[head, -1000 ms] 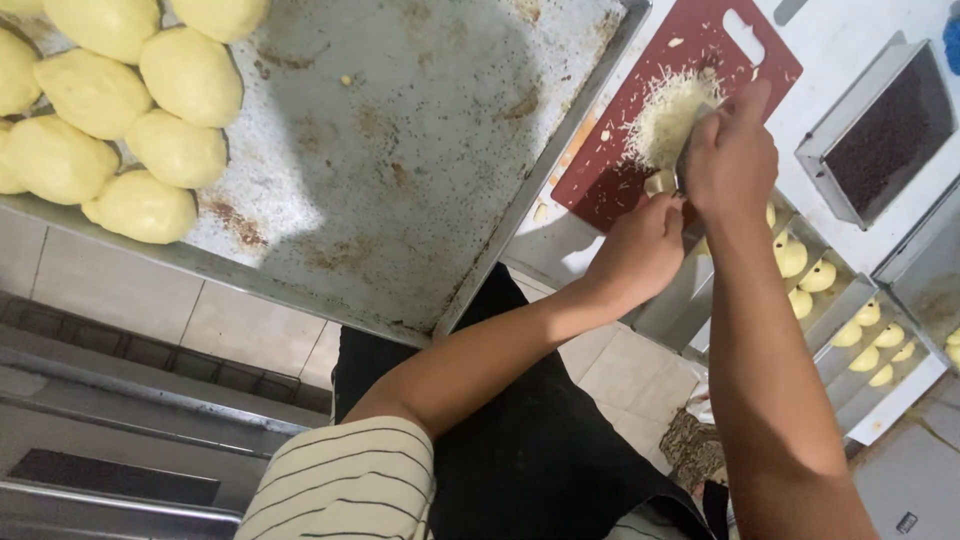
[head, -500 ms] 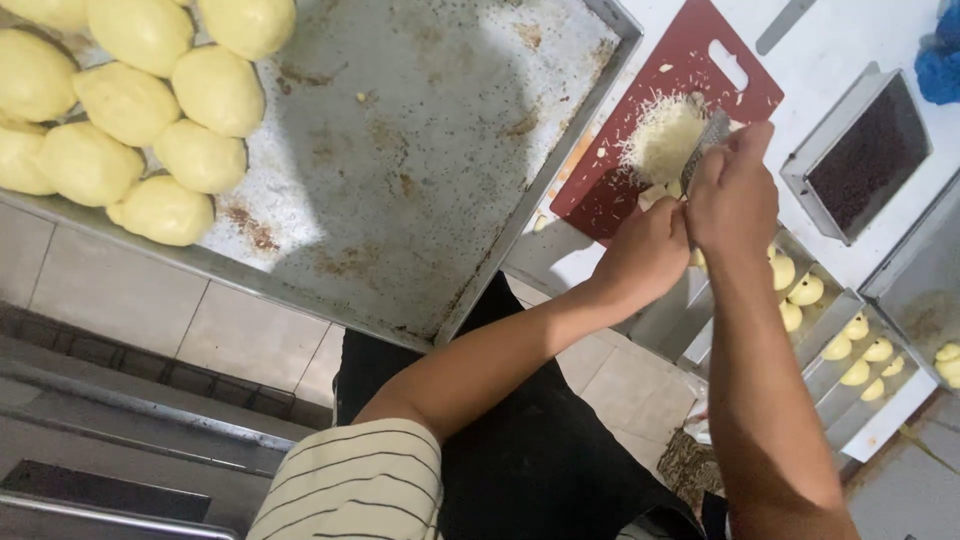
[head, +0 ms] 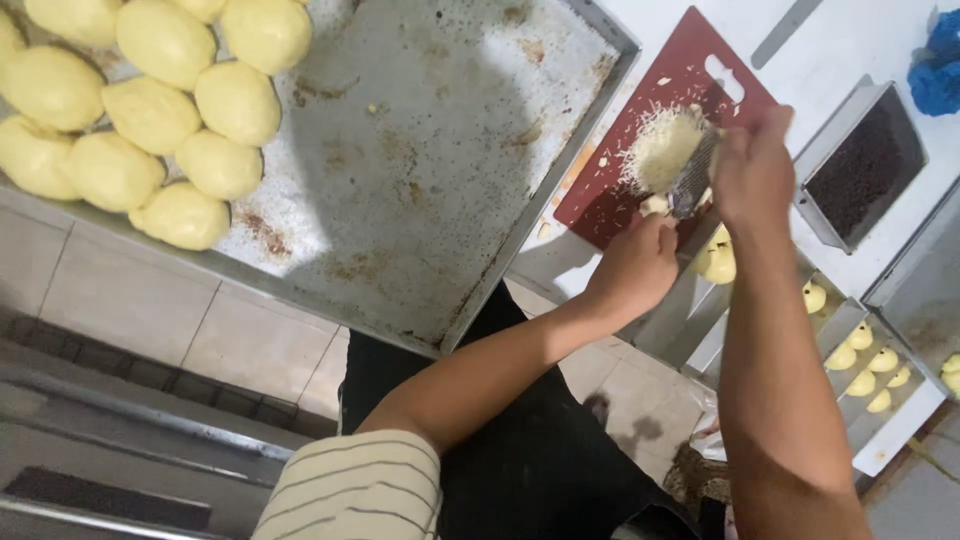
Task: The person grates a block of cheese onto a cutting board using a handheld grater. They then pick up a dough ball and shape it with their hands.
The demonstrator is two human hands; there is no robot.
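Note:
A dark red cutting board (head: 688, 75) lies on the white counter with a heap of pale grated cheese (head: 658, 150) on it. My right hand (head: 752, 168) grips a metal grater (head: 696, 172) tilted over the heap. My left hand (head: 634, 268) holds a small pale cheese block (head: 655, 205) against the grater's lower end. Both forearms reach in from the bottom of the view.
A large worn metal baking tray (head: 420, 150) carries several pale yellow dough balls (head: 150, 115) at its left end. A small metal tin of dark sprinkles (head: 862, 170) sits right of the board, near a blue cloth (head: 938, 70). Racks below hold small yellow dough pieces (head: 862, 355).
Both hands stay at the grater over the board, shifting slightly with the grating strokes. The view has drifted, so the tray and the board sit a little differently in frame.

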